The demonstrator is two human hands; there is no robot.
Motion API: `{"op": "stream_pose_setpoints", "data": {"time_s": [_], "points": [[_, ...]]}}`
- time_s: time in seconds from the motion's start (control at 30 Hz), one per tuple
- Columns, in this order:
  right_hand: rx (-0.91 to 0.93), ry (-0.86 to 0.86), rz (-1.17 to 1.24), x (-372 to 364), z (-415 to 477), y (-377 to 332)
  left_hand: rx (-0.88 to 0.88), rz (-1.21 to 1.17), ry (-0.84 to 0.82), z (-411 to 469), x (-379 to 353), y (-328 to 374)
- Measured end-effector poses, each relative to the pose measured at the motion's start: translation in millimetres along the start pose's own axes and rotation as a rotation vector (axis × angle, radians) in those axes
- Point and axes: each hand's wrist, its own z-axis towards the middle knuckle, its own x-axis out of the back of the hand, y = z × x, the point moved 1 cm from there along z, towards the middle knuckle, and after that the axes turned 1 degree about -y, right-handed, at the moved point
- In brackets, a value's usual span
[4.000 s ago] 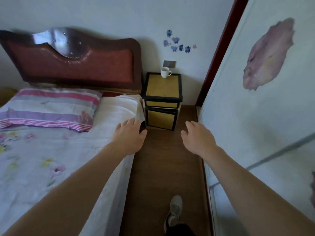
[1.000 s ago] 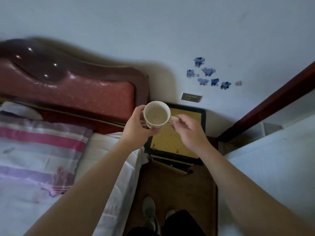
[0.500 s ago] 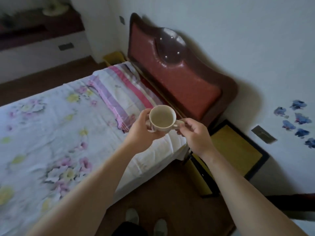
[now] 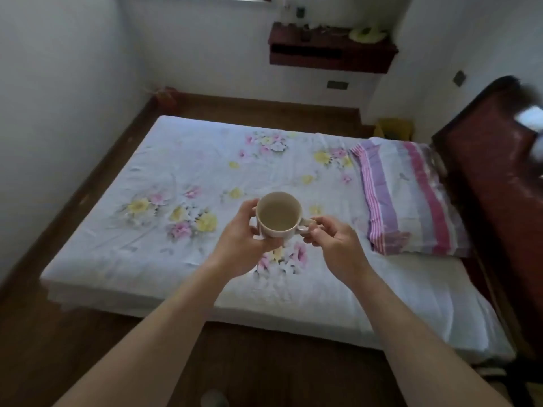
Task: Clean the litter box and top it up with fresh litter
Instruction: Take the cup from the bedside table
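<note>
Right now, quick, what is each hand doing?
Left hand: closed around the body of the cup, holding it.
Right hand: closed, pinching the cup's handle.

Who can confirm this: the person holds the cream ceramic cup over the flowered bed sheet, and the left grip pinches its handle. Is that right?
Not quite. The head view shows the right grip pinching the handle of the cream ceramic cup; the left grip holds its body. The cup is over the flowered bed sheet.
</note>
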Motion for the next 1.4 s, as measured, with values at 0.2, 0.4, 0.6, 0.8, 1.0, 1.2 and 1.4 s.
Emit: {"op": "stream_pose_setpoints", "data": {"time_s": [0.2,0.4,0.6,0.8,1.0,1.2,1.4], "points": [[0.054,-0.231,0.053,-198.5,56.2,-52.1,0.077,-0.022,0.205,-19.5,186.4,-75.1],[0.089,-0.408,0.049,-351.8,90.0,-101.9,0.145,-0.027,0.38,-48.0,323.3,-124.5],[0.094,-0.515,0.085,-484.6,137.8,-134.2,0.216,-0.002,0.486,-40.6,439.6,-172.9],[0.145,-0.614,0.093,-615.6,197.6,-170.0,0.264,0.003,0.589,-14.8,560.6,-221.1],[0.18,-0.679,0.046,-715.5,236.2,-220.9,0.289,-0.05,0.664,5.7,665.7,-253.0],[0.209,-0.659,0.041,-800.2,261.9,-253.0,0.234,-0.053,0.633,26.0,761.1,-286.0],[0.2,-0.513,0.053,-890.8,283.4,-265.1,0.172,-0.007,0.5,53.6,859.4,-331.9]]}}
